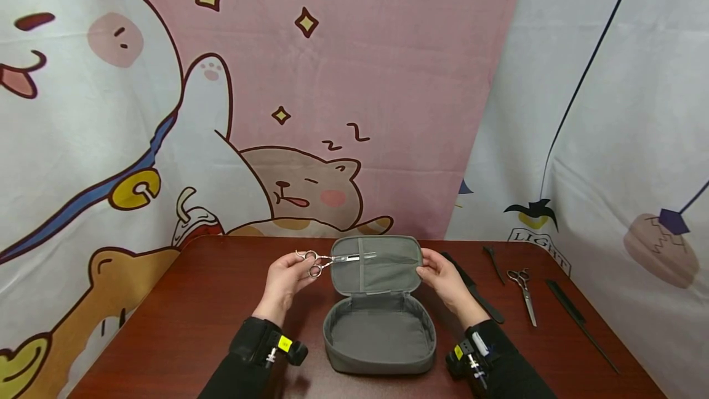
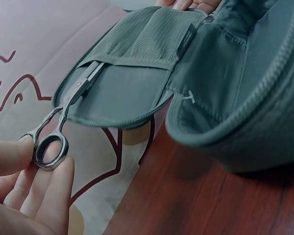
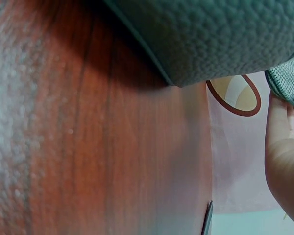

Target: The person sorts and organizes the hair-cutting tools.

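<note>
A grey zippered case (image 1: 379,359) stands on the table with its lid (image 1: 346,279) raised. My left hand (image 1: 285,281) pinches thinning scissors (image 1: 344,258) by the finger rings. Their toothed blade (image 2: 93,73) points into the mesh pocket (image 2: 152,41) inside the lid, and the blade tips are behind the mesh. At the lid's right edge, my right hand (image 1: 447,282) grips the rim between thumb and fingers. The right wrist view shows this hand (image 3: 286,142) at the lid's corner (image 3: 286,83). The case's lower compartment shows its bare grey lining.
Right of the case on the brown table (image 1: 194,325) lie a long black tool (image 1: 484,303), partly behind my right hand, a small black tool (image 1: 493,263), another pair of scissors (image 1: 523,291) and a black tail comb (image 1: 578,319). A cartoon-printed cloth (image 1: 410,109) hangs behind the table.
</note>
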The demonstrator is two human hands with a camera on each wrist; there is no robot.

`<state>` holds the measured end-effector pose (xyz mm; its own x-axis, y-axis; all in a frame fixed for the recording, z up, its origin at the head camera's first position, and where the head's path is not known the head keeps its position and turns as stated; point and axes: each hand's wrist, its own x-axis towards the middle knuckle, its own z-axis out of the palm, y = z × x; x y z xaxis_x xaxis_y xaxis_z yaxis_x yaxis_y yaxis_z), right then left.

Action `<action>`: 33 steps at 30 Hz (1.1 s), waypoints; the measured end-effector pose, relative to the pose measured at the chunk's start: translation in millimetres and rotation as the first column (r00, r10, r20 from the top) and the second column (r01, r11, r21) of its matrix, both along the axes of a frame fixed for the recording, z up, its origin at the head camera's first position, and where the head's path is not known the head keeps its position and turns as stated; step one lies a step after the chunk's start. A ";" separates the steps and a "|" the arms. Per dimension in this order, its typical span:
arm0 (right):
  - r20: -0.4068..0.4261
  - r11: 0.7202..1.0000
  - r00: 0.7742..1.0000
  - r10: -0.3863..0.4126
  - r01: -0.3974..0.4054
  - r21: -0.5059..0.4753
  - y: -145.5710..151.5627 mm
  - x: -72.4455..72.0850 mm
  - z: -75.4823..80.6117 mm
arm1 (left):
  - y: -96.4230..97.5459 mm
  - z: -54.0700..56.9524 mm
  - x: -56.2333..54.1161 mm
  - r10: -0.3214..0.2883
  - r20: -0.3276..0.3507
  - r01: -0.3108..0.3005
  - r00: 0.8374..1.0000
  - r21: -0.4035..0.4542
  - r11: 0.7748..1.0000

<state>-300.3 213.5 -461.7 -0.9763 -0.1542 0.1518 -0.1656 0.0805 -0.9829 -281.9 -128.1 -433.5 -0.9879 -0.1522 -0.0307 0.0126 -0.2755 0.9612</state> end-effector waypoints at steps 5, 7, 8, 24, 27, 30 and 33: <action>0.005 1.000 1.000 -0.015 0.015 -0.008 -0.5 -1.1 -1.2 | 9.2 1.8 -1.1 0.021 -0.040 -0.023 0.999 -0.046 0.999; 0.001 1.000 1.000 -0.018 0.018 -0.008 -0.6 -1.3 -1.9 | 11.9 2.3 -0.5 0.034 -0.054 -0.038 0.998 -0.059 0.998; 0.001 1.000 1.000 -0.020 0.020 -0.009 -0.5 -1.5 -2.1 | 13.0 2.4 -0.3 0.042 -0.058 -0.045 0.997 -0.064 0.997; -0.001 0.999 1.000 -0.030 0.030 0.018 -0.1 1.2 -0.4 | 32.8 2.3 -0.5 0.157 -0.182 -0.200 0.971 -0.247 0.948; -0.004 1.000 1.000 -0.029 0.029 0.007 -0.5 2.1 -0.3 | 35.9 3.2 0.5 0.167 -0.220 -0.230 0.961 -0.303 0.925; -0.009 1.000 0.999 -0.031 0.031 -0.001 -1.2 3.5 -0.2 | 38.9 4.6 1.9 0.172 -0.238 -0.252 0.956 -0.363 0.897; -0.011 0.999 0.999 -0.042 0.042 0.009 -1.7 3.6 -0.6 | 41.8 5.6 3.5 0.174 -0.260 -0.274 0.950 -0.427 0.862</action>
<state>-296.6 211.8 -462.3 -0.9802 -0.1145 0.1614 -0.1727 0.0971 -0.9802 -278.4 -86.4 -427.8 -0.9012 -0.3175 0.2950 0.2314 0.2230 0.9469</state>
